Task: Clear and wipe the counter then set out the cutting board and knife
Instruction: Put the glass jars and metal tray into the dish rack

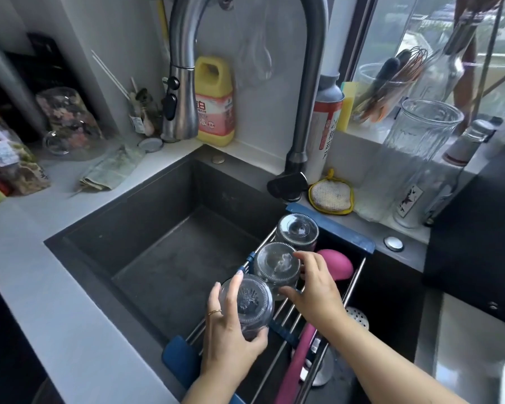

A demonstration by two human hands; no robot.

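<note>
Three upturned glass jars stand in a row on the roll-up drying rack (pixel 287 316) over the right side of the dark sink (pixel 146 237). My left hand (pixel 231 330) grips the nearest jar (pixel 250 301), which has a patterned base. My right hand (pixel 315 287) holds the middle jar (pixel 274 265) between thumb and fingers. The far jar (pixel 297 232) stands untouched. A pink ladle (pixel 334 265) lies on the rack under my right forearm. No cutting board or knife shows.
A folded cloth (pixel 111 169) lies on the grey counter (pixel 41 272) left of the sink. Yellow detergent bottle (pixel 215 102) and faucet (pixel 184 83) stand behind. A mesh scrubber (pixel 331 195), ribbed glass (pixel 411 158) and utensil holder sit at right.
</note>
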